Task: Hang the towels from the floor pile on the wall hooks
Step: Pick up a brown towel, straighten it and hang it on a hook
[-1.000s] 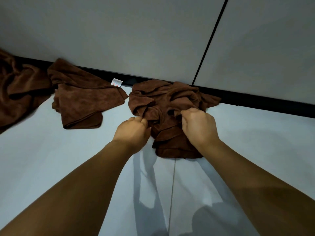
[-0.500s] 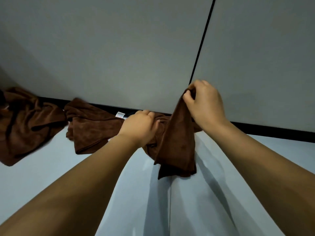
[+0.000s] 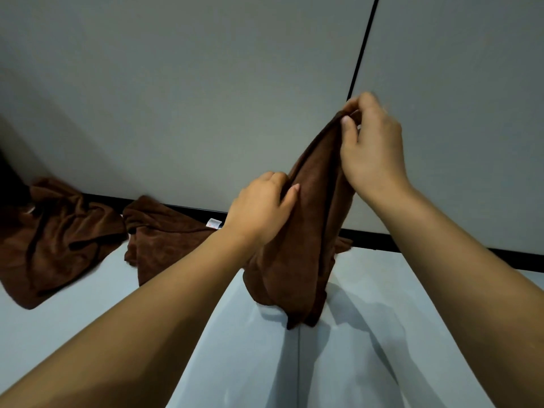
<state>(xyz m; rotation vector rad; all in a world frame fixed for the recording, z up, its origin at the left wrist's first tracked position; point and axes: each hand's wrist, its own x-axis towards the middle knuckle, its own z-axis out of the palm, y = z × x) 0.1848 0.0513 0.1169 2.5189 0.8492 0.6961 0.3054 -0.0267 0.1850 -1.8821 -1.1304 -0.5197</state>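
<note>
The brown towel (image 3: 306, 231) hangs in front of me, pinched at its top corner between the thumb and fingers (image 3: 347, 122) of my right hand (image 3: 372, 151), which holds it up against the grey wall (image 3: 206, 98). My left hand (image 3: 260, 207) grips a fold lower down on the cloth, thumb on the near side and fingers curled round it. The towel drapes in long folds between the two hands, and its bottom end reaches the pale floor (image 3: 368, 348) or hangs just above it; I cannot tell which. To the left, a second brown towel (image 3: 164, 237) with a small white tag (image 3: 213, 222) lies crumpled by the black skirting (image 3: 426, 244), and a third towel (image 3: 53, 240) lies just beside it, farther left.
</note>
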